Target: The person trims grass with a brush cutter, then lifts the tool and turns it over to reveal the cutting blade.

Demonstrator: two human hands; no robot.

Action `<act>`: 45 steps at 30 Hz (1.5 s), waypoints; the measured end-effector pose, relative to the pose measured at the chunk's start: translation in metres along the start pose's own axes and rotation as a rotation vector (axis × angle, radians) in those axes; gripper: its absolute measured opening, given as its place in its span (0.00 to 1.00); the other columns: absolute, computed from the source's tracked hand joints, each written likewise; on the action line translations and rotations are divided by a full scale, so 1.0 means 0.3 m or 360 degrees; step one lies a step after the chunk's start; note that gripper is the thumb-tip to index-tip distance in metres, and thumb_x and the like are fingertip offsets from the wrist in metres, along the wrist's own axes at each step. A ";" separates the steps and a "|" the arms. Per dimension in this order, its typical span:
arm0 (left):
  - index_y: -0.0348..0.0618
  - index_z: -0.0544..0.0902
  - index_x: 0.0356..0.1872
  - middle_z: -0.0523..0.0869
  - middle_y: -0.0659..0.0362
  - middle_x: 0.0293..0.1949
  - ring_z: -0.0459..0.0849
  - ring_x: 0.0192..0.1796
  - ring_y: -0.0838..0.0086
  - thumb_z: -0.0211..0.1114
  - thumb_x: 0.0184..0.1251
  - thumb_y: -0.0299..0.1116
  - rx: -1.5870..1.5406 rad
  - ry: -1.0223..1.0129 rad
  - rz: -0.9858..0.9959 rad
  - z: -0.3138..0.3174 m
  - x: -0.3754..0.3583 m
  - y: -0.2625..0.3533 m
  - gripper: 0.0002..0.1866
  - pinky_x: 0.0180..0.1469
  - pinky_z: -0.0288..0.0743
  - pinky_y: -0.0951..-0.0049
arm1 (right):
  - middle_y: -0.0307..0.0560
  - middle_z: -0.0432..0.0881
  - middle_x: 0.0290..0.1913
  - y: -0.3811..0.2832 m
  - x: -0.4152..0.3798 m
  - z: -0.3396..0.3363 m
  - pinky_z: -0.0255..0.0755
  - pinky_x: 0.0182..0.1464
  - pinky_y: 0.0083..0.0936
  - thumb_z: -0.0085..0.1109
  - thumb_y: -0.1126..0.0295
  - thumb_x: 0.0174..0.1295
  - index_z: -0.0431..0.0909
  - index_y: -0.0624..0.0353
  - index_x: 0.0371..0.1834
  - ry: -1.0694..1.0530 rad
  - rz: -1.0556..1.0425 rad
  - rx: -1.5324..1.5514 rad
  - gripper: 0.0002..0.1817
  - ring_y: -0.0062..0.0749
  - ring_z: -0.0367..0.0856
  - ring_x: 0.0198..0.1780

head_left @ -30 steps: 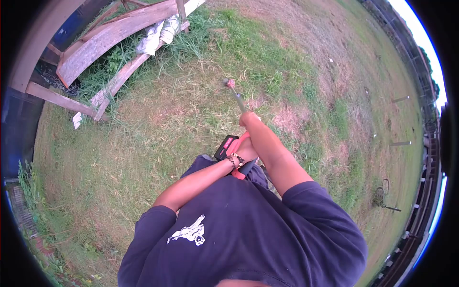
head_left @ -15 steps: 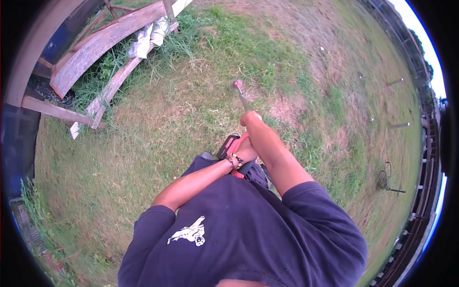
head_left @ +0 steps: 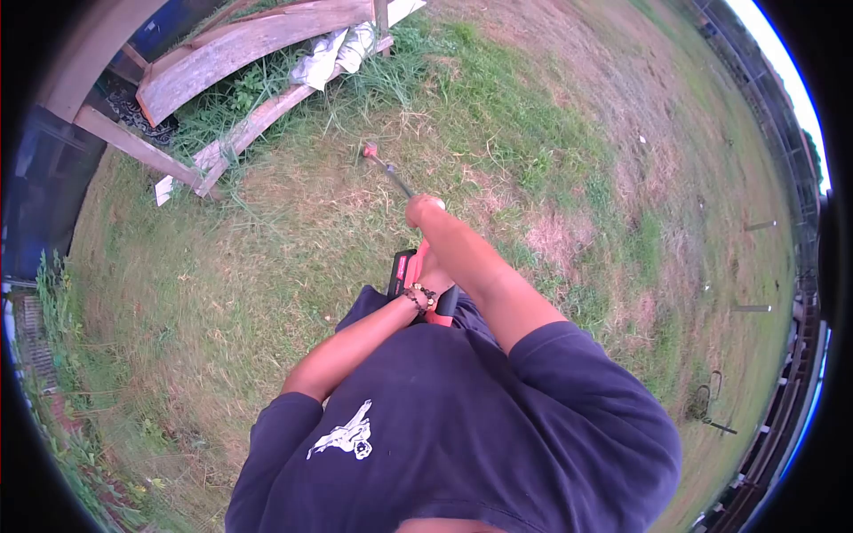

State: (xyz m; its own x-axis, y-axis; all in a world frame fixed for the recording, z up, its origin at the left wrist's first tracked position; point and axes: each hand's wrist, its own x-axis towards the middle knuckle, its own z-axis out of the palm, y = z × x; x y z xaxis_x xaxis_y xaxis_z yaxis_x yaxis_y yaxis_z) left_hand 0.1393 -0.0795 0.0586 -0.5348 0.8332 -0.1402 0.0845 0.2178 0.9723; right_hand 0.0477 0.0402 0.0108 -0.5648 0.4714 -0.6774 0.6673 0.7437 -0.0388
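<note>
A long-shafted tool with a red and black body (head_left: pixel 404 266) reaches out from my waist over the grass. My left hand (head_left: pixel 433 274), with a beaded bracelet at its wrist, is wrapped round the rear handle. Farther along, my right hand (head_left: pixel 425 210) grips the shaft (head_left: pixel 397 180); its fingers are partly hidden. At the far end, the small red tool head (head_left: pixel 370 152) is low over the grass, in front of the wooden frame. Whether it touches the ground I cannot tell.
A weathered wooden frame (head_left: pixel 275 105) with a curved board (head_left: pixel 253 49) and white cloth (head_left: pixel 322 64) stands at upper left, tall grass around it. Short posts (head_left: pixel 753 308) and a dark metal object (head_left: pixel 708 413) are on the right. Leafy plants (head_left: pixel 67 329) grow at far left.
The tool head has swung left toward the wooden frame, and both hands have shifted left with the tool. The surroundings have moved right in the view. Both grips look the same.
</note>
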 end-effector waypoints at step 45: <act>0.36 0.77 0.29 0.81 0.54 0.21 0.81 0.25 0.69 0.60 0.55 0.35 -0.0113 -0.0191 0.0124 0.337 0.849 0.018 0.11 0.24 0.71 0.69 | 0.48 0.75 0.54 0.627 0.566 -0.404 0.73 0.51 0.31 0.52 0.70 0.50 0.73 0.59 0.52 0.0140 0.0267 0.0084 0.22 0.37 0.75 0.54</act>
State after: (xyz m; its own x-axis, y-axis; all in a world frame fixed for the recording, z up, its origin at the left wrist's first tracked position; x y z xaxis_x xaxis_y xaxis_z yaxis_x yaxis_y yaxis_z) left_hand 0.0886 0.1852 0.0093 -0.4245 0.9018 -0.0809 0.0600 0.1172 0.9913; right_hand 0.0184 0.3177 -0.0225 -0.4823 0.6279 -0.6108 0.7788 0.6265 0.0291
